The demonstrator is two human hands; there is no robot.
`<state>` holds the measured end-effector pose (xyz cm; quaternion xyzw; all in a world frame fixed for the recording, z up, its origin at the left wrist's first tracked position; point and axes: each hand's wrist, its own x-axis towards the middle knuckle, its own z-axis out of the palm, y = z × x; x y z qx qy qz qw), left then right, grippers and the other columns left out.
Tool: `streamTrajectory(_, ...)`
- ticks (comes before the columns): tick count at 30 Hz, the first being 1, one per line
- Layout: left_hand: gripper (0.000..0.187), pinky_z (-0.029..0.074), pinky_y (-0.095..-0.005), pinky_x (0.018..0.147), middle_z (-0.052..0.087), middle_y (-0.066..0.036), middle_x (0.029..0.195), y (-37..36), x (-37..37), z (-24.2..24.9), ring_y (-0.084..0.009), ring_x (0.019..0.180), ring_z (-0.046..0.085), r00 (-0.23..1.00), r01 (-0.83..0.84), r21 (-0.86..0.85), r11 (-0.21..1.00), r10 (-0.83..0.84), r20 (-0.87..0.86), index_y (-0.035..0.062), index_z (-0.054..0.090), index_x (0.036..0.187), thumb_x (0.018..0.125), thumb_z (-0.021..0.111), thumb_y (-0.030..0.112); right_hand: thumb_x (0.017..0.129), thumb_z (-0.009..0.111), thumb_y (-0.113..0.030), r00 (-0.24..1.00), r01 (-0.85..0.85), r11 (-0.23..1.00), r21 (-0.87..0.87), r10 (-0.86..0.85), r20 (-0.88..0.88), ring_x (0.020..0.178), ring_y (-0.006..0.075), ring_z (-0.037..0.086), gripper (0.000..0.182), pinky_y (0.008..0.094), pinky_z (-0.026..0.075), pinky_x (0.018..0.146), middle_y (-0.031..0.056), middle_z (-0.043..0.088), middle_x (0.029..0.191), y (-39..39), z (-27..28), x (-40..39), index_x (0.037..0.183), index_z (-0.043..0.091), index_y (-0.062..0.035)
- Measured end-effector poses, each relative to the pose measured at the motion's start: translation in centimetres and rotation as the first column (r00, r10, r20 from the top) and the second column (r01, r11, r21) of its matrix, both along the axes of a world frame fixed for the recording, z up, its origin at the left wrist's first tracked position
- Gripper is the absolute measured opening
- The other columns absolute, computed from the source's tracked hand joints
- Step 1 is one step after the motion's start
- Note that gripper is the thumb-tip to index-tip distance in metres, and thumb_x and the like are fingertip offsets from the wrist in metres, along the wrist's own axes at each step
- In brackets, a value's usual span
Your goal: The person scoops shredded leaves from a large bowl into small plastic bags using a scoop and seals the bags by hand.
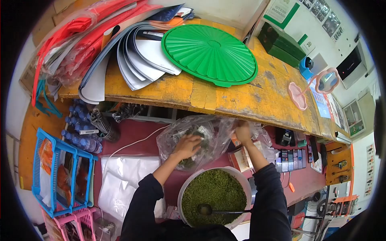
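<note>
A large clear plastic bag (pixel 220 134) lies beneath the shelf, with small packets of green leaf visible inside its left part. My left hand (pixel 187 145) rests over those packets, fingers stretched out and apart. At the bag's right end is my right hand (pixel 242 132), its fingers closed at the bag's raised edge; they are slightly blurred. Close to me stands a white tub (pixel 181 201) full of chopped green leaf (pixel 217 186). A dark ladle (pixel 229 211) lies on the leaf, its handle toward the right rim.
Flat clear plastic bags (pixel 120 176) lie left of the tub. An open carton (pixel 241 158) stands beside my right forearm, near several phones (pixel 290 160). Overhead, the wooden shelf (pixel 177 94) holds a green lid (pixel 209 54). A blue basket (pixel 62 176) is at the left.
</note>
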<state>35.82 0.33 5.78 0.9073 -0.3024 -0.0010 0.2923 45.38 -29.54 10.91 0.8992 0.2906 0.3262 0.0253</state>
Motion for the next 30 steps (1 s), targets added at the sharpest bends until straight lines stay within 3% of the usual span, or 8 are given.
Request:
streamTrajectory(3, 0.031, 0.041, -0.0422, 0.090, 0.056, -0.013, 0.120, 2.4, -2.3, 4.4, -0.0274, 0.110, 0.051, 0.709, -0.591, -0.247, 0.768, 0.641, 0.295, 0.0045, 0.064, 0.104, 0.082, 0.067, 0.026, 0.087, 0.056, -0.014, 0.788, 0.334, 0.747, 0.574, 0.113, -0.605, 0.072, 0.0426, 0.063, 0.025, 0.0471, 0.051, 0.069, 0.0218, 0.065, 0.075, 0.7, 5.6, -2.1, 0.104, 0.057, 0.0037)
streamTrajectory(7, 0.024, 0.046, -0.0452, 0.080, 0.063, -0.020, 0.107, 5.5, -3.5, 0.5, -0.0351, 0.095, 0.059, 0.179, -0.974, -0.088, 0.209, 0.946, 0.271, 0.0073, 0.065, 0.096, 0.080, 0.068, 0.025, 0.080, 0.064, -0.011, 0.741, 0.366, 0.926, 0.089, -0.233, -0.630, 0.082, 0.0344, 0.064, 0.042, 0.0472, 0.050, 0.073, 0.0239, 0.065, 0.093, -0.6, 3.0, -3.5, 0.118, 0.051, 0.0030)
streamTrajectory(11, 0.027, 0.050, -0.0490, 0.074, 0.067, -0.023, 0.092, 9.2, -1.6, 0.8, -0.0424, 0.088, 0.065, 0.503, -0.863, -0.097, 0.496, 0.827, -0.252, 0.0043, 0.064, 0.096, 0.082, 0.067, 0.027, 0.078, 0.066, -0.019, 0.753, 0.318, 0.933, -0.170, -0.358, -0.552, 0.127, 0.0253, 0.044, 0.049, 0.0511, 0.035, 0.101, 0.0206, 0.042, 0.140, 5.3, 8.5, -7.3, 0.123, 0.051, -0.0067)
streamTrajectory(14, 0.031, 0.053, -0.0481, 0.076, 0.067, -0.023, 0.095, 12.5, 1.4, 2.4, -0.0430, 0.090, 0.065, 0.546, -0.828, -0.328, 0.454, 0.786, -0.289, 0.0051, 0.061, 0.101, 0.082, 0.068, 0.029, 0.083, 0.055, -0.033, 0.813, -0.581, 0.732, -0.355, 0.502, -0.294, 0.126, 0.0228, 0.049, 0.041, 0.0491, 0.020, 0.116, 0.0145, 0.053, 0.135, 5.3, 7.3, -7.1, 0.118, 0.061, -0.0113)
streamTrajectory(17, 0.040, 0.054, -0.0473, 0.076, 0.068, -0.022, 0.097, 12.7, 0.3, 8.0, -0.0410, 0.090, 0.066, 0.388, -0.916, 0.040, 0.399, 0.907, -0.161, 0.0030, 0.055, 0.107, 0.080, 0.070, 0.029, 0.083, 0.054, -0.043, 0.643, -0.356, 0.663, -0.659, -0.338, -0.687, 0.116, 0.0242, 0.058, 0.043, 0.0492, 0.013, 0.118, 0.0154, 0.068, 0.110, 3.4, 4.1, -5.5, 0.109, 0.069, -0.0122)
streamTrajectory(22, 0.036, 0.050, -0.0451, 0.078, 0.061, -0.011, 0.099, 4.7, -3.9, 9.9, -0.0280, 0.096, 0.060, 0.891, -0.448, 0.442, 0.777, 0.426, 0.155, 0.0076, 0.059, 0.102, 0.072, 0.070, 0.024, 0.081, 0.057, -0.039, 0.607, -0.334, 0.683, -0.650, -0.372, -0.702, 0.102, 0.0252, 0.064, 0.036, 0.0468, 0.019, 0.115, 0.0114, 0.071, 0.085, 4.9, 5.1, -7.7, 0.095, 0.074, -0.0104)
streamTrajectory(24, 0.018, 0.044, -0.0455, 0.090, 0.061, -0.009, 0.102, 3.5, -7.9, 7.1, -0.0237, 0.099, 0.059, 0.876, 0.054, 0.206, 0.977, -0.146, 0.461, 0.0117, 0.065, 0.088, 0.074, 0.064, 0.023, 0.081, 0.058, -0.033, 0.774, -0.515, 0.804, -0.299, 0.286, -0.564, 0.100, 0.0249, 0.064, 0.031, 0.0445, 0.028, 0.107, 0.0106, 0.070, 0.081, 3.1, 1.7, -7.7, 0.090, 0.074, -0.0089)
streamTrajectory(30, 0.016, 0.037, -0.0472, 0.096, 0.063, -0.007, 0.085, 10.4, -4.5, 4.0, -0.0223, 0.089, 0.063, 0.944, -0.242, 0.352, 0.904, 0.136, 0.299, 0.0171, 0.069, 0.084, 0.083, 0.055, 0.023, 0.077, 0.059, -0.019, 0.930, -0.281, 0.737, -0.615, 0.051, -0.364, 0.085, 0.0215, 0.063, 0.016, 0.0436, 0.040, 0.088, 0.0069, 0.066, 0.072, 0.1, 2.7, -4.6, 0.084, 0.070, -0.0098)
